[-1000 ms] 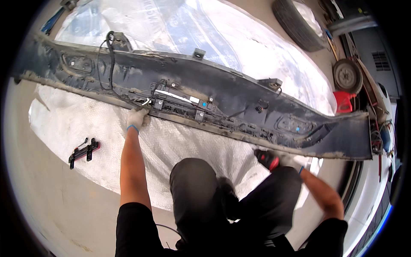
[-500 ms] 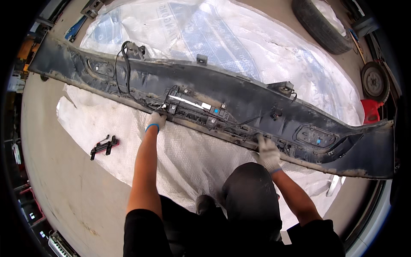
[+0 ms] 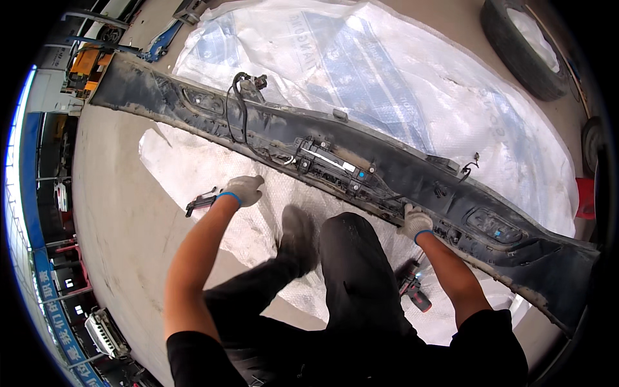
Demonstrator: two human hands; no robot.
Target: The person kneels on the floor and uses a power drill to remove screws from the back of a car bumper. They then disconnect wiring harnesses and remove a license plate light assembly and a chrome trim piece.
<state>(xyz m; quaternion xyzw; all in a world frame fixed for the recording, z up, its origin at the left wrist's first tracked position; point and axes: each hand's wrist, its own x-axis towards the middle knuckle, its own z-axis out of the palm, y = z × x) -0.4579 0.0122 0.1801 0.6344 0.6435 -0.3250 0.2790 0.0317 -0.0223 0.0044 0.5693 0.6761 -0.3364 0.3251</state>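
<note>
A long, dirty black car bumper (image 3: pixel 400 151) lies with its inner side up, slanting from far left to near right. Wiring (image 3: pixel 240 106) and a black module strip (image 3: pixel 329 161) are fixed along it. My right hand (image 3: pixel 416 222), in a pale work glove, is closed over the bumper's near edge. Off the bumper, my left hand (image 3: pixel 244 189), gloved with a blue cuff, is held above the sheet with its fingers apart and nothing visible in them. Beside that hand is a small black and red part (image 3: pixel 201 202), partly hidden by my wrist.
Under the bumper spreads a white woven plastic sheet (image 3: pixel 451 84). A cordless power tool (image 3: pixel 414 289) lies by my right knee. A tyre (image 3: pixel 521 48) stands far right, near a red container (image 3: pixel 585 198). Racks with parts (image 3: pixel 68 193) line the left side.
My left hand has let go of the bumper's near edge and moved back from it. My right hand stays at the edge. The view has shifted, and the power tool now shows.
</note>
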